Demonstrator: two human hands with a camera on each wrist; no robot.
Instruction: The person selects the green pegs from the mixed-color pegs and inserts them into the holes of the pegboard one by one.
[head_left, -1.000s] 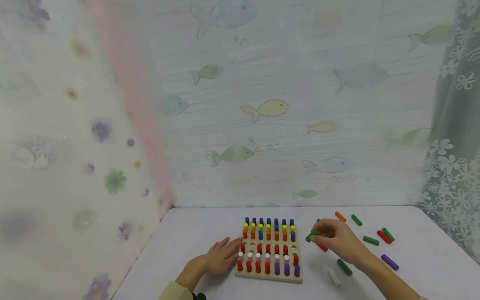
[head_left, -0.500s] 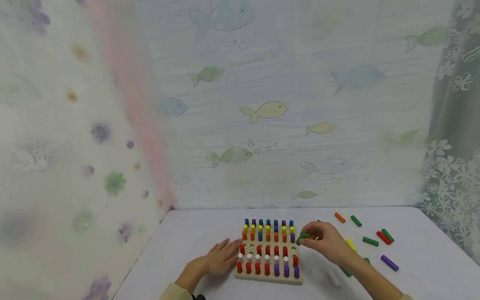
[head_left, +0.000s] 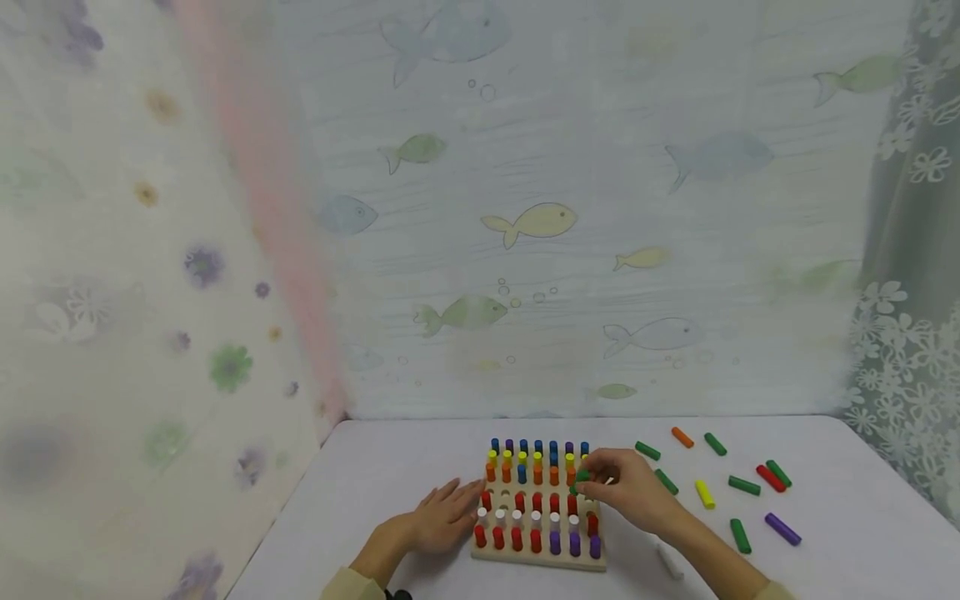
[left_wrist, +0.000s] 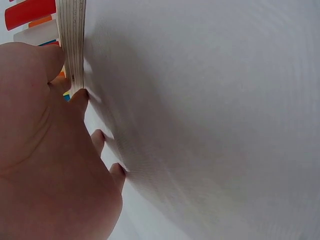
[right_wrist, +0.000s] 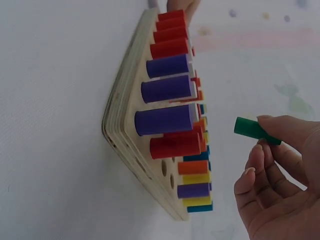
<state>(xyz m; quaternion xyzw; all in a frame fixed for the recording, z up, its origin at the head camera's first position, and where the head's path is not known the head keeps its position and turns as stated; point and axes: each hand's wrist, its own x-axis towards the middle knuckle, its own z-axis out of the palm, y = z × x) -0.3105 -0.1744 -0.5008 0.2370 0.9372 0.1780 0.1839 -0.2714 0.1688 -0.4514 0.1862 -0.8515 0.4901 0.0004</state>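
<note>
A wooden pegboard [head_left: 540, 564] lies on the table, with rows of upright blue, purple, yellow, orange, red and white pegs. Holes show in a row near its middle, at the left and right ends. My right hand [head_left: 628, 490] pinches a green peg [head_left: 582, 477] between thumb and fingers, over the right side of the board. In the right wrist view this green peg [right_wrist: 248, 128] is tilted and apart from the standing pegs. Flat on the table, my left hand [head_left: 442, 521] has its fingers spread, and touches the board's left edge [left_wrist: 72, 45].
Loose pegs lie scattered to the right on the white table [head_left: 405, 442]: several green ones [head_left: 744, 485], a yellow peg [head_left: 704, 494], an orange peg [head_left: 682, 437], a red peg [head_left: 770, 477], a purple peg [head_left: 782, 529] and a white peg [head_left: 670, 562]. A fish-patterned curtain [head_left: 540, 350] hangs behind.
My right hand has moved left with the green peg, from above the loose pegs to over the board's right side. My left hand stays by the board.
</note>
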